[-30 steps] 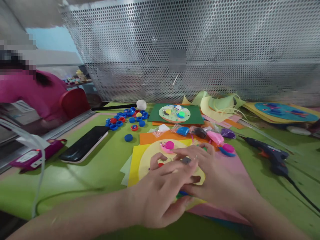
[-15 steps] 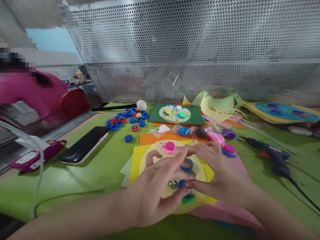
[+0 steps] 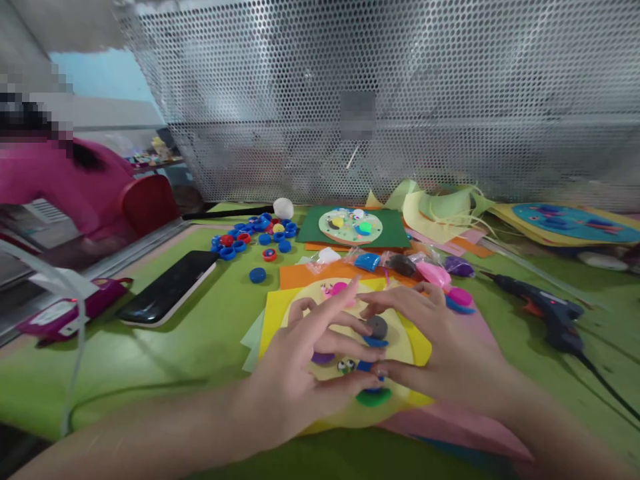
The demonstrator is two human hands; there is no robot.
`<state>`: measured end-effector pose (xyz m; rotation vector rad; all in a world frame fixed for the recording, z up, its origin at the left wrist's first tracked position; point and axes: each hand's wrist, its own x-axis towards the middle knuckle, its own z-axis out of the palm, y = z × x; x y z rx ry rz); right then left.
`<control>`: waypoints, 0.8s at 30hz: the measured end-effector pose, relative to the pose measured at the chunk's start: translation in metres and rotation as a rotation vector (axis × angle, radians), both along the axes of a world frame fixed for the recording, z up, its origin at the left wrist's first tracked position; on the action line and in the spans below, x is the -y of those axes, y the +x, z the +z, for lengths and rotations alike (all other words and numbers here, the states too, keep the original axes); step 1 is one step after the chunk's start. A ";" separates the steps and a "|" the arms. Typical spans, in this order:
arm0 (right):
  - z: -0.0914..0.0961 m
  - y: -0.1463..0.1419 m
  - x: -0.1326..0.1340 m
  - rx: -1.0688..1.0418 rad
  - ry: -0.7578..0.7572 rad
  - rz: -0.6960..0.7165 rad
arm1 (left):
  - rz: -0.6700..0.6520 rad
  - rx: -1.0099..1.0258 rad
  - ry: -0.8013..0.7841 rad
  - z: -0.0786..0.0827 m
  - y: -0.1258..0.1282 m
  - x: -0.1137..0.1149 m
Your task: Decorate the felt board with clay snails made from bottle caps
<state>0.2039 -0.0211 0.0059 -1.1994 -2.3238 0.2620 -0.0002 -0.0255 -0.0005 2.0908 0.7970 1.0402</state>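
My left hand (image 3: 300, 373) and my right hand (image 3: 440, 353) rest over a pale yellow foam circle (image 3: 400, 333) on a yellow sheet (image 3: 273, 313). Both hands have their fingers spread, fingertips meeting over small clay bits: a grey lump (image 3: 377, 327), a blue piece (image 3: 375, 342), a green blob (image 3: 374, 398) and a purple bit (image 3: 323, 358). A pink clay ball (image 3: 339, 289) sits at the circle's far edge. Neither hand grips anything that I can see.
A black phone (image 3: 170, 287) lies at left, with blue and red bottle caps (image 3: 255, 237) behind it. Wrapped clay packets (image 3: 400, 265) and a green-backed finished disc (image 3: 350, 227) sit further back. A glue gun (image 3: 543, 308) lies at right. A person in pink sits far left.
Both hands drew back toward me slightly, uncovering the grey, blue and green clay pieces on the circle. The left fingers spread wider.
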 end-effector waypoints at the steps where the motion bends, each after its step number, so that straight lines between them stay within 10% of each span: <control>1: 0.000 0.000 0.000 0.006 0.000 -0.003 | 0.009 0.002 -0.004 0.001 0.000 0.001; 11: -0.001 -0.002 0.002 0.013 -0.081 0.010 | -0.027 0.086 -0.131 0.001 0.000 0.000; 18: 0.003 -0.002 0.004 -0.032 -0.173 0.009 | -0.111 0.210 -0.708 0.004 0.002 -0.005; 24: 0.005 -0.003 0.003 -0.043 -0.191 0.009 | -0.159 0.333 -0.858 0.003 0.003 -0.009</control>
